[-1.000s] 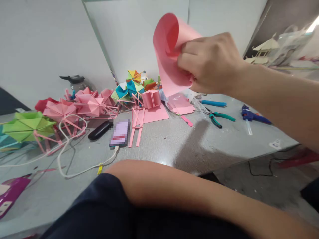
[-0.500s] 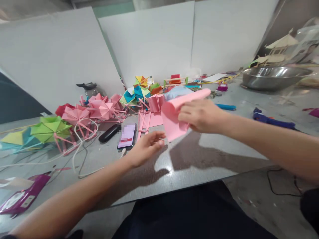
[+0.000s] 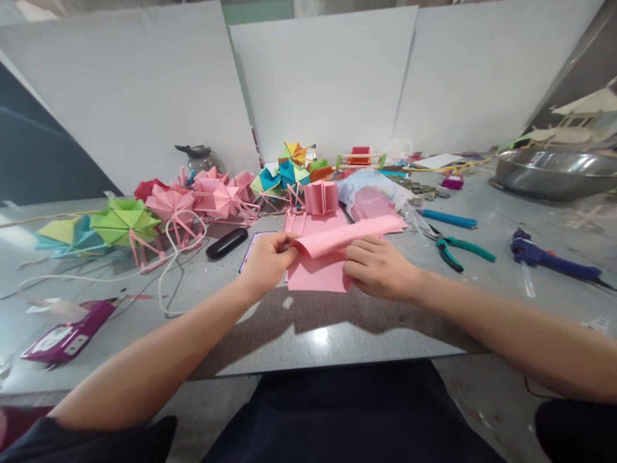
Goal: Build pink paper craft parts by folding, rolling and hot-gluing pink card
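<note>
A sheet of pink paper (image 3: 319,274), its far part curled over into a loose roll, is between my two hands above the table. My left hand (image 3: 267,262) pinches the left end of the curl between thumb and fingers. The right edge of the sheet is in my right hand (image 3: 380,267), whose fingers are bent over the paper. Behind the sheet lie more pink paper and a pleated pink paper piece (image 3: 321,197). A phone (image 3: 250,247) is partly covered by my left hand.
Folded pink paper shapes (image 3: 219,196) and a green one (image 3: 126,223) stand at left, near a white cable (image 3: 169,283) and black case (image 3: 227,244). At right lie pliers (image 3: 465,247), a blue glue gun (image 3: 554,260) and a metal basin (image 3: 554,175). A purple device (image 3: 72,334) sits front left.
My left hand has come to the pink paper and taken its left end. The right hand has brought the sheet lower. My view has shifted, showing the pliers.
</note>
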### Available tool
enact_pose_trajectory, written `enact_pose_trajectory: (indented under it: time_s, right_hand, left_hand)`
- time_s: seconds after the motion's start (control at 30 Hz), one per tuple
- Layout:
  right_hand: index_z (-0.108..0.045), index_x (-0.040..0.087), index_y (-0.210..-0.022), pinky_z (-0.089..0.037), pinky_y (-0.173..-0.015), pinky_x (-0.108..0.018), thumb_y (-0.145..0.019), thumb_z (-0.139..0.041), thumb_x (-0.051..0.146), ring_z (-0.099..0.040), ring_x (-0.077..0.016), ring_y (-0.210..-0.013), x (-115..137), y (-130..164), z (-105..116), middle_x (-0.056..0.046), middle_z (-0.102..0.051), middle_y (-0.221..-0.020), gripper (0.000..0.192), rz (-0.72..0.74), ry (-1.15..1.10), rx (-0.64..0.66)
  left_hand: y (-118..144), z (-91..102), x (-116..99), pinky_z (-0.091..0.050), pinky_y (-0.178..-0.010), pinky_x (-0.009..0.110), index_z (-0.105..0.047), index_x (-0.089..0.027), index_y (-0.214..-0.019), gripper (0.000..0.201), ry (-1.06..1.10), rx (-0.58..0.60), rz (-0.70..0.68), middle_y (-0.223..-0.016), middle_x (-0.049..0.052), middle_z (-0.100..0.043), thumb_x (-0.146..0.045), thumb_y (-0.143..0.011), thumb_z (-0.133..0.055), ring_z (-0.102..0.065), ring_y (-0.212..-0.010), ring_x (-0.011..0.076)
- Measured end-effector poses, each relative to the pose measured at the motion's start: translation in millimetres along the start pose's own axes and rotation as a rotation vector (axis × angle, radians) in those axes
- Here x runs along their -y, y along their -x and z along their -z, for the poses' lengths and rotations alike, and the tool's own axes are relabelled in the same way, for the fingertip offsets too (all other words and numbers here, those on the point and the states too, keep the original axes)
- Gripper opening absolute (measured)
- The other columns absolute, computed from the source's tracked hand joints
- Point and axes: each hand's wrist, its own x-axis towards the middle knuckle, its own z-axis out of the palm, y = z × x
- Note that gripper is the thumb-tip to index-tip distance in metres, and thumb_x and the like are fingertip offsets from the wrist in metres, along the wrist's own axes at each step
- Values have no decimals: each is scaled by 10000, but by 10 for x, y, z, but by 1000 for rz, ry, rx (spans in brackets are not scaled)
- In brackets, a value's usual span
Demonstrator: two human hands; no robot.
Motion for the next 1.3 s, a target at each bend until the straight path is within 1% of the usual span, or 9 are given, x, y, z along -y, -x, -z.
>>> enact_pose_trajectory:
  time_s: [0.27, 0.43, 0.63, 0.73, 0.83, 0.93, 1.07, 1.17, 1.3]
  right_hand:
    - [-724, 204, -974, -394, -741, -345, -1071, -526, 90, -575, -204, -770, 55, 96, -138, -38, -675, -836, 248, -91, -20, -1]
    - [-717, 207, -934, -448, -798, -350, -1085, -566, 122, -642, -216, -878, 51, 82, -128, -77, -771, -995, 230, -91, 23, -39]
    - [-776, 194, -995, -453, -773, -357, -1051, -587, 84, -640, -198, -789, 19, 117, -147, -61, -765, -882, 226, -75, -28, -12]
    - [-806, 211, -1008, -451, -754, -354, -1051, -588, 95, -666, -200, -808, 0, 173, -136, -66, -775, -910, 250, -70, -39, 48]
    - [-819, 221, -1036, -485, -785, -357, -1046, -588, 102, -712, -216, -899, -1, 215, -109, -88, -818, -1049, 260, -59, -98, 116]
    - [-817, 192, -1074, -516, -823, -371, -1053, -579, 86, -741, -223, -937, 21, 219, -80, -115, -839, -1178, 261, -30, -155, 136]
    - [-802, 180, -1068, -515, -815, -374, -1063, -552, 64, -730, -211, -876, 74, 200, -71, -83, -850, -1047, 276, 27, -195, 216]
    - [-781, 173, -1059, -517, -831, -368, -1094, -533, 90, -724, -205, -884, 119, 197, -99, -85, -844, -1055, 265, 79, -246, 270]
    - [-759, 173, -1111, -527, -851, -364, -1086, -526, 60, -753, -200, -960, 172, 185, -139, -97, -847, -1205, 260, 86, -327, 272]
  left_hand:
    - [-145, 198, 6, -492, -602, 264, -816, -157, -826, 257, 27, -151, 8, -762, 36, -767, -346, -660, -759, -654, -665, 173]
    - [-184, 246, -8, -471, -602, 262, -771, -162, -781, 238, 29, -169, 4, -763, 29, -749, -350, -638, -746, -636, -663, 168]
    - [-244, 290, 56, -409, -611, 250, -740, -165, -746, 211, -41, -187, -44, -729, 7, -704, -355, -655, -723, -582, -658, 147]
    - [-252, 353, 68, -432, -632, 262, -745, -171, -774, 196, -151, -146, -44, -756, 23, -734, -341, -695, -688, -620, -681, 169]
    - [-224, 409, 60, -473, -676, 299, -749, -187, -820, 162, -427, -75, -65, -784, 43, -764, -260, -710, -655, -676, -735, 215]
    - [-172, 412, 44, -524, -804, 345, -759, -198, -917, 298, -708, 2, -235, -928, 66, -804, -130, -658, -626, -724, -871, 252]
    - [-98, 361, 17, -530, -917, 360, -763, -188, -984, 371, -723, 159, -469, -1062, 77, -801, -103, -669, -587, -726, -1009, 260]
    - [-68, 337, -15, -475, -745, 315, -716, -195, -815, 142, -669, 105, -367, -792, 24, -721, -188, -795, -575, -659, -789, 213]
    - [-97, 337, -81, -446, -697, 309, -699, -199, -765, 153, -604, -75, -232, -731, 17, -701, -302, -859, -637, -628, -728, 199]
